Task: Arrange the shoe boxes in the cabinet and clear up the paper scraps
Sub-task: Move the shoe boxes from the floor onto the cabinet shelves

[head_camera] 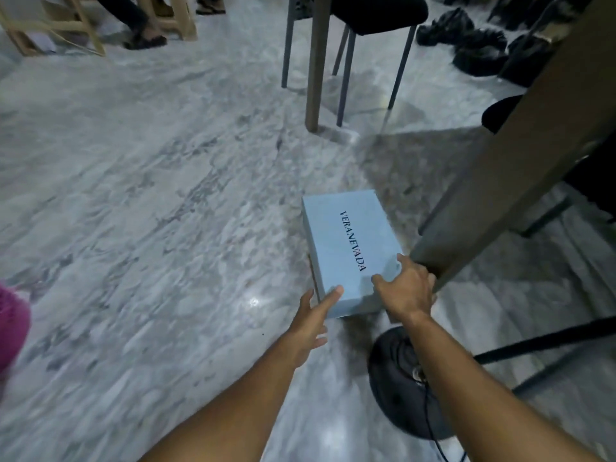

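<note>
A light blue shoe box (343,241) printed VERANEVADA lies flat on the marble floor, beside a table leg. My left hand (311,323) is at its near left corner, thumb tip touching the lid's edge, fingers fairly straight along the side. My right hand (405,288) lies over the near right corner, fingers bent over the lid and thumb on top. No cabinet or paper scraps are in view.
A brown table leg (493,181) slants down right next to the box. A black round base (403,381) with a cable sits near my right arm. A black chair (370,15) and black bags (473,45) stand farther back. Something pink (11,328) is at left.
</note>
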Demonstrator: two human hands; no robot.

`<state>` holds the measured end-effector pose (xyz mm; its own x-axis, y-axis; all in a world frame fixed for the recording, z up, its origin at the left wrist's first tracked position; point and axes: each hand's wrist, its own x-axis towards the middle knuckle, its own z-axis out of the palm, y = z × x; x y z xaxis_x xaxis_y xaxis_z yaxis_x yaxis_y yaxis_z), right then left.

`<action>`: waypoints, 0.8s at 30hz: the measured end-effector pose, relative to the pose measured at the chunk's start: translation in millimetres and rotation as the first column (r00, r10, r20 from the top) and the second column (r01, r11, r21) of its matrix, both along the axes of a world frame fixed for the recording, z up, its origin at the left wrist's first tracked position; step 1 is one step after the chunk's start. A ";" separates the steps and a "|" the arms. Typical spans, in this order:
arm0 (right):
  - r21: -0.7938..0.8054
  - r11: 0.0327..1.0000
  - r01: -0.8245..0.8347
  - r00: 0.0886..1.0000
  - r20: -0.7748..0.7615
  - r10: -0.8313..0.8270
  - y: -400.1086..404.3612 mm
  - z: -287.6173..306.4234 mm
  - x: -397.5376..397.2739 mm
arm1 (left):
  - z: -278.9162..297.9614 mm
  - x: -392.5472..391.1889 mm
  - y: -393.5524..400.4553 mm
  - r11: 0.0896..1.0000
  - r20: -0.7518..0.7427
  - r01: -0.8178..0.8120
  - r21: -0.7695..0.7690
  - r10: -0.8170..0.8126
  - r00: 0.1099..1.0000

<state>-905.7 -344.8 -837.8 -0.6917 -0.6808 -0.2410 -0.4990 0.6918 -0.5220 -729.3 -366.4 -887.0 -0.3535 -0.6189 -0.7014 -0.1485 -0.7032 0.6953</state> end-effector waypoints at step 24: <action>-0.459 0.887 -0.044 0.565 0.721 0.401 25.8 92.8 185.4 | 97.5 295.0 134.7 0.938 -0.131 -0.300 -0.175 0.279 0.951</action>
